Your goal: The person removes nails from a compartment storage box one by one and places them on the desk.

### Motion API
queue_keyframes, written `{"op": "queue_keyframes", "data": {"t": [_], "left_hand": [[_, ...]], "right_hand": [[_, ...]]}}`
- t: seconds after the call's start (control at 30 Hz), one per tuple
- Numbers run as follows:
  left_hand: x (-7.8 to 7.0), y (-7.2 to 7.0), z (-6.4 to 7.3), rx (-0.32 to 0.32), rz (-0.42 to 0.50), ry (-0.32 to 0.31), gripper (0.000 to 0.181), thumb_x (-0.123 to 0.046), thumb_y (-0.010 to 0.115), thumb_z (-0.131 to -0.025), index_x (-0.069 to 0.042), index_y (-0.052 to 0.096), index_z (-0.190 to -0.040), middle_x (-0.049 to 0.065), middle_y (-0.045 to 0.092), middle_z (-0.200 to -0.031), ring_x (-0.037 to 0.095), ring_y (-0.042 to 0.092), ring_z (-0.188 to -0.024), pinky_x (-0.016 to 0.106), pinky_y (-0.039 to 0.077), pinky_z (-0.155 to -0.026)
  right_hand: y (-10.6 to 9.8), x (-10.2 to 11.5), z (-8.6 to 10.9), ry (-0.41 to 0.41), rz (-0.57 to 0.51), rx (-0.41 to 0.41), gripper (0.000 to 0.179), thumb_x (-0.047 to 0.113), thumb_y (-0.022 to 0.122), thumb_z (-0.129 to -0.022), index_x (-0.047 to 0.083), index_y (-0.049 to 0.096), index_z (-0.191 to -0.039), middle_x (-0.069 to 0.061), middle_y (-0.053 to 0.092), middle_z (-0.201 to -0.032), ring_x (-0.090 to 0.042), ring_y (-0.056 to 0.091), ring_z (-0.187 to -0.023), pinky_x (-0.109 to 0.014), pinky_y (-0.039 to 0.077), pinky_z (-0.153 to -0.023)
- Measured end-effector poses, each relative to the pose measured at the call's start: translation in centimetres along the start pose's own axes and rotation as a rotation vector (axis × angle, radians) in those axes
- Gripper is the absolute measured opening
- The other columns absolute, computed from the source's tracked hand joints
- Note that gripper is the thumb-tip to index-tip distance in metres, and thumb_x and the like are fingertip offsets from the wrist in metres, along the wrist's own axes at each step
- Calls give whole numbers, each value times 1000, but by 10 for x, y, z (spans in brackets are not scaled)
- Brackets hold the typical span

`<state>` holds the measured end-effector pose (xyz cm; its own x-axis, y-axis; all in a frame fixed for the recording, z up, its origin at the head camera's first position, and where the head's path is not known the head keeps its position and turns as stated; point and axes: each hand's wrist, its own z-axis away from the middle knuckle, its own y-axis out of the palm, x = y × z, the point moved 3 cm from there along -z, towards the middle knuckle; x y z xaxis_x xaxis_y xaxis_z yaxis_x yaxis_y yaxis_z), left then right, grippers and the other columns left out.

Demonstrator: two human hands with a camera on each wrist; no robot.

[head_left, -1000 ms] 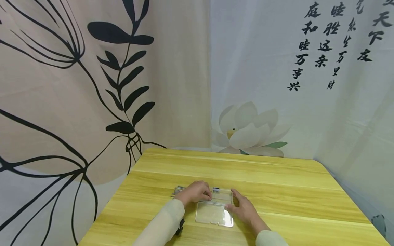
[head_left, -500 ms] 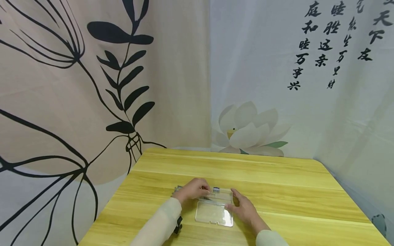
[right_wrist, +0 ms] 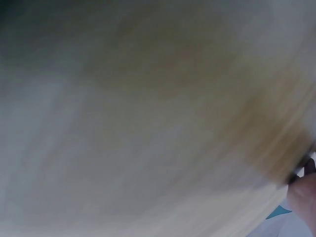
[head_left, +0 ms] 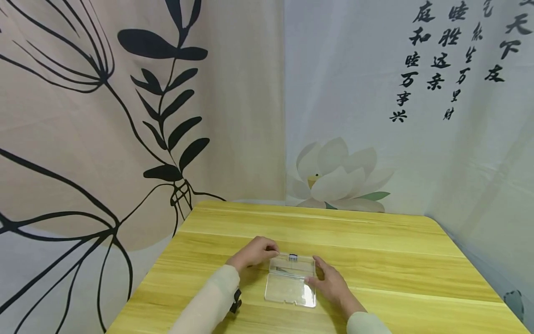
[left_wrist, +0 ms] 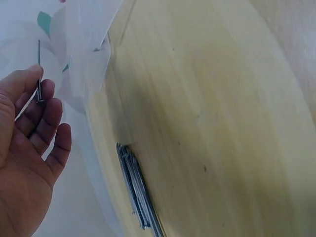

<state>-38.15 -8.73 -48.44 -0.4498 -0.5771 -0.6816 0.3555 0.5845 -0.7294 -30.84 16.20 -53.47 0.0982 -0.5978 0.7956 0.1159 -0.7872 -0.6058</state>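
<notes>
A clear plastic box (head_left: 290, 297) lies open on the table, its lid half toward the person. My right hand (head_left: 331, 283) grips its right side, thumb near the hinge and fingers at the back corner. At the back left corner is my left hand (head_left: 255, 251), pinching a nail (left_wrist: 39, 53) between thumb and fingers, head end down in the left wrist view. A thin dark piece (head_left: 280, 269) shows inside the box's back half. Several long nails (left_wrist: 138, 192) lie bunched on the tabletop in the left wrist view; in the head view the left hand and arm hide them.
The yellow wood-grain table (head_left: 375, 250) stretches behind and to both sides of the box. Printed curtains (head_left: 246, 116) hang behind it. In the right wrist view, mostly blur shows, with part of the right hand (right_wrist: 303, 200) at the lower right edge.
My left hand has moved away from the box's hinge, back and left, to its back left corner. The dark piece inside the box has come into view. The right hand stays put.
</notes>
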Motion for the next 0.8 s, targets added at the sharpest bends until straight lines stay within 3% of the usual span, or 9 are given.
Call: {"op": "queue_keyframes", "data": {"t": [0.43,0.8], "left_hand": [[13,-17,9,-45,35,-7,19,-18,56,-103,-4,68,-105,19,63,-92,11,46,-68,31,42,-65],[24,-33,20,-80,84,-35,18,-14,56,-103,2,65,-105,21,62,-91,13,46,-70,31,41,-65]], "right_hand": [[0,1,0,-15,-2,8,79,38,73,-90,8,36,-153,-21,46,-146,-51,33,-136,-69,24,-106],[1,2,1,-5,-3,7,79,37,73,-90,9,36,-153,-21,47,-147,-51,33,-137,-69,23,-106]]}}
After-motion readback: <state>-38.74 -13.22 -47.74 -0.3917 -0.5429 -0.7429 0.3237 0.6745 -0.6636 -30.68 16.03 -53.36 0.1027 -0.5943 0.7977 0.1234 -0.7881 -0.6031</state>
